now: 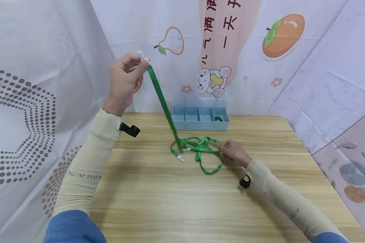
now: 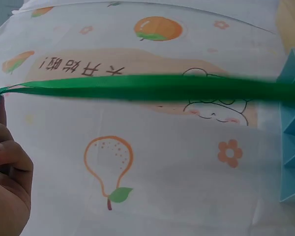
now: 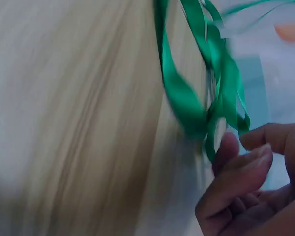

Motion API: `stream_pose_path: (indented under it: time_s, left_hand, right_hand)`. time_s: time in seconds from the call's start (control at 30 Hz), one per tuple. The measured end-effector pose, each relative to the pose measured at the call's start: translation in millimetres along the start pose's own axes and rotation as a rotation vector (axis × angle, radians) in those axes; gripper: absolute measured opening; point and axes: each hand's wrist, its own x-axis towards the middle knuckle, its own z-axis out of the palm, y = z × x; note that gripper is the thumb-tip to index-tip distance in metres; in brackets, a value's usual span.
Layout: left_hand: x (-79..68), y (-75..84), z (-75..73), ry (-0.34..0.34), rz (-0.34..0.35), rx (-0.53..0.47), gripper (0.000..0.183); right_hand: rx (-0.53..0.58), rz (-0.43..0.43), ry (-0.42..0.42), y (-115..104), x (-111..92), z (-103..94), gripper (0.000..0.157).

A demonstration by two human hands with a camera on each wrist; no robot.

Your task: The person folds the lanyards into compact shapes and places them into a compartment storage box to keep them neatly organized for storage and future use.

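My left hand [image 1: 126,76], raised at the upper left, pinches the white plastic end of a green lanyard [image 1: 161,96] between thumb and fingers. Its doubled strap slants down, fairly straight, to a loose tangle of green lanyards [image 1: 202,145] on the table. In the left wrist view the strap [image 2: 137,87] runs across the picture from the fingertips. Low at the tangle's right side, my right hand [image 1: 235,152] pinches a green strap with its fingertips. The right wrist view shows the looped straps [image 3: 226,78] right at those fingers. White clips [image 1: 180,158] lie at the tangle's left.
Behind the tangle stands a light blue tray [image 1: 200,125] with several compartments; a rolled green lanyard [image 1: 218,118] sits in its rightmost one. A printed curtain [image 1: 176,77] hangs at the back of the wooden table [image 1: 164,202].
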Motion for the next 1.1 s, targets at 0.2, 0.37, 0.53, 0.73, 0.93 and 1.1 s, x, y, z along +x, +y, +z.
stream_pose_path:
  time_s: [0.2,0.37,0.53,0.73,0.93,1.1]
  left_hand:
    - [-4.7,-4.2,10.4,-0.068,-0.019,0.109,0.011]
    - [-3.9,-0.1,17.7,-0.081,-0.019,0.115,0.012]
    - [-3.8,6.4,26.3,-0.113,-0.02,0.11,0.009]
    - [-3.7,8.5,39.6,-0.213,-0.024,0.159,0.008]
    - [-4.4,5.1,54.8,-0.303,-0.006,0.259,0.009]
    - [-6.6,1.9,64.2,-0.322,0.007,0.261,0.008]
  right_hand:
    - [-0.238,-0.386,-0.054,-33.5,3.1,35.1,0.012]
    - [-0.209,-0.5,-0.024,-63.6,5.4,53.1,0.02]
    - [-0.052,-0.606,0.088,-97.5,-1.1,56.5,0.022]
    - [0.172,-0.796,0.186,-162.6,-17.9,42.7,0.022]
    - [0.362,-0.909,0.161,-219.9,-29.6,27.3,0.025]
    - [0.41,-0.921,0.129,-229.0,-29.2,26.0,0.018]
